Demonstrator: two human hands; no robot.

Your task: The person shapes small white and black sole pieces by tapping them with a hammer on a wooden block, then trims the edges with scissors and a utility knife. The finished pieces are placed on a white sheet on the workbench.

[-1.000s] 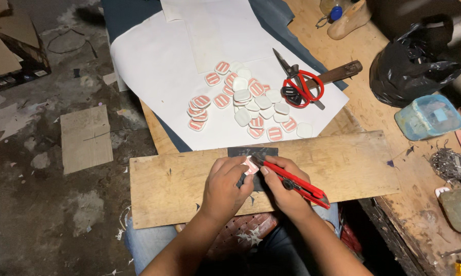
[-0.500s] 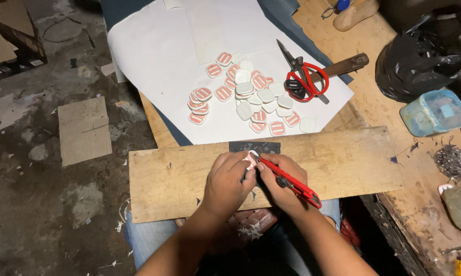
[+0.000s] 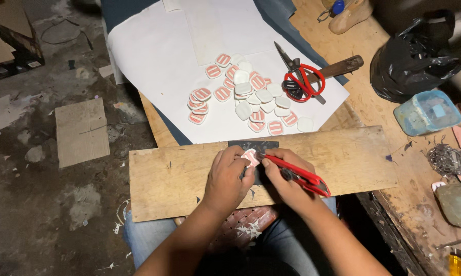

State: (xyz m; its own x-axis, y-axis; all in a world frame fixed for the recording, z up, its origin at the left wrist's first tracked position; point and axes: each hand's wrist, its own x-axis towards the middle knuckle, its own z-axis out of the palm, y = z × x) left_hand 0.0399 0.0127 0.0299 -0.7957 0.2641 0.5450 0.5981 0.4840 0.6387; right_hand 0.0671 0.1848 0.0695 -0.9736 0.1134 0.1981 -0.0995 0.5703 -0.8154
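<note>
The small pink-and-white piece lies on the dark pad on the wooden board, pinned by the left hand fingers, while the right hand clenches the red knife, its long axis slanting up-left, tip touching the piece's right edge.

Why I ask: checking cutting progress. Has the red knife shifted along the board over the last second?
No. The red knife keeps its place over the dark mat on the board.
</note>
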